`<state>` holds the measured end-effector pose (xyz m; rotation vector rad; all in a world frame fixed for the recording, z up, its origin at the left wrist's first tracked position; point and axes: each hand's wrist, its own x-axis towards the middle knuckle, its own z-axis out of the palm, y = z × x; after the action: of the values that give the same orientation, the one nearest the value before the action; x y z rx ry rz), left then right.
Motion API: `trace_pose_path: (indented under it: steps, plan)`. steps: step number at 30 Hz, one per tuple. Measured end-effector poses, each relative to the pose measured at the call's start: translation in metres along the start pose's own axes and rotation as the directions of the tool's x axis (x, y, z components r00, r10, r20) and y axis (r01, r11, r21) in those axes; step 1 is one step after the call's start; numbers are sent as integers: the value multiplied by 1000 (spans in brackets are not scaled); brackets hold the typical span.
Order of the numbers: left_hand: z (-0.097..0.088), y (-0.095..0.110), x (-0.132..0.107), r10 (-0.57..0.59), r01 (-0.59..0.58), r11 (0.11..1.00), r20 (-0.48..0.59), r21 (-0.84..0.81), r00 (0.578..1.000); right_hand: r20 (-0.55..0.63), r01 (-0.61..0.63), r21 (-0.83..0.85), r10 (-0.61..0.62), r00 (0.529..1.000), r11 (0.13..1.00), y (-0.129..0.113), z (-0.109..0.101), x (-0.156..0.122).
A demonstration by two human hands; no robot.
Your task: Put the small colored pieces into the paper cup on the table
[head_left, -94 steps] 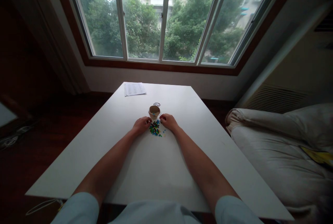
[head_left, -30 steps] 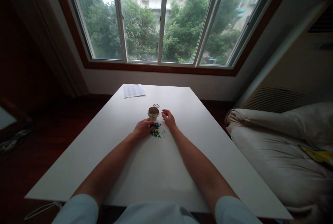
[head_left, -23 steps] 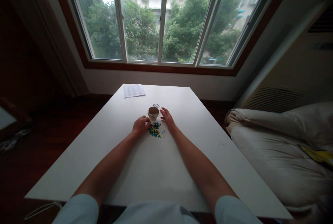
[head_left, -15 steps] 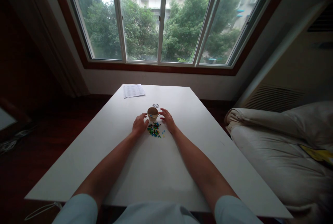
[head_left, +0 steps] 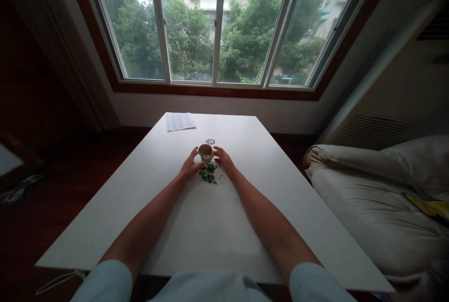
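A small tan cup with a blue mark on its front stands upright on the white table, its open mouth upward. My left hand is curved against the cup's left side, fingers up along the wall and thumb low near the base. On the opposite side my right hand has its fingertips at the cup's right wall. Just in front of the cup lies a loose pile of small multicoloured beads, with a few stray ones to the right. The cup's inside looks brown; its bottom cannot be made out.
Behind the cup lies a small clear round object with a dark outline. Printed paper sheets rest at the table's far left corner. The white table stretches toward a window. A padded beige seat is to the right.
My left hand has moved forward and closed in on the cup's left side. My right hand has shifted slightly, closer against the cup. Cup and beads stay in about the same place.
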<state>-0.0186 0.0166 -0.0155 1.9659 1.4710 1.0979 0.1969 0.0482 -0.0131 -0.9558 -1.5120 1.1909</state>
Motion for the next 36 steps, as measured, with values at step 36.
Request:
trace_pose_path:
  steps: [36]
  plan:
    - [-1, 17, -10, 113, -156, 953, 173, 260, 978, 199, 165, -721, -27, 980, 674, -1, -23, -3]
